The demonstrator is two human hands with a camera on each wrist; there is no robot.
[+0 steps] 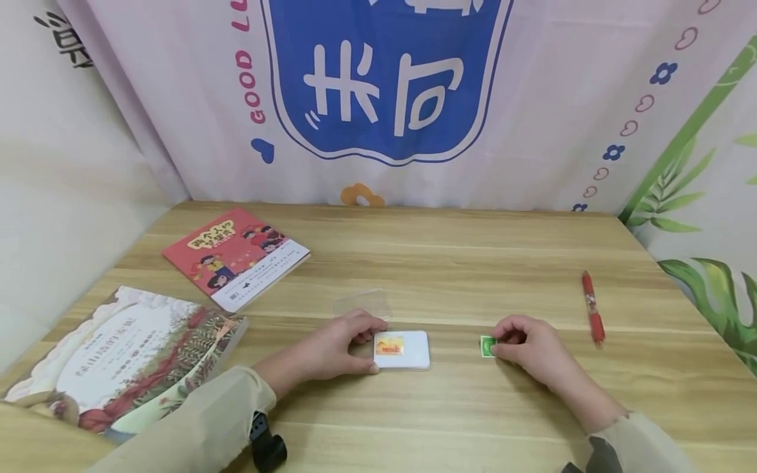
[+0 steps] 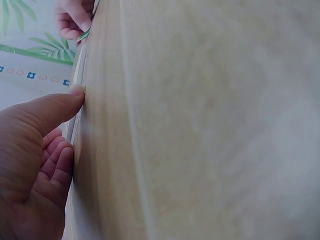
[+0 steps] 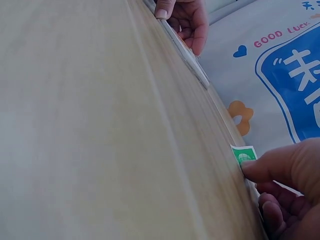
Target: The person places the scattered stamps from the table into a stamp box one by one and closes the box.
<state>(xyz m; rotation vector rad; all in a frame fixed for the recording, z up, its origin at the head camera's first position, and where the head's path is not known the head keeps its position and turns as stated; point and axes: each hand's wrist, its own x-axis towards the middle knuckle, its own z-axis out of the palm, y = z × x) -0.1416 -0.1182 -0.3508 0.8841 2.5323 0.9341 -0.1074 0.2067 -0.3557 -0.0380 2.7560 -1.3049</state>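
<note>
A flat white rectangular card box (image 1: 403,350) with a small orange picture at its left end lies on the light wooden table (image 1: 449,263) and is steadied by the left hand (image 1: 340,345), whose thumb and curled fingers are closed round its left edge. A small green square card (image 1: 487,346) is pinched at its right side between the thumb and fingertips of the right hand (image 1: 526,348), low against the tabletop, just to the right of the white box and apart from it. A clear plastic lid (image 1: 363,305) is seen just behind the left hand. A red pen (image 1: 593,307) lies to the right, and a red children's book (image 1: 236,256) and a large illustrated book (image 1: 127,358) lie to the left
</note>
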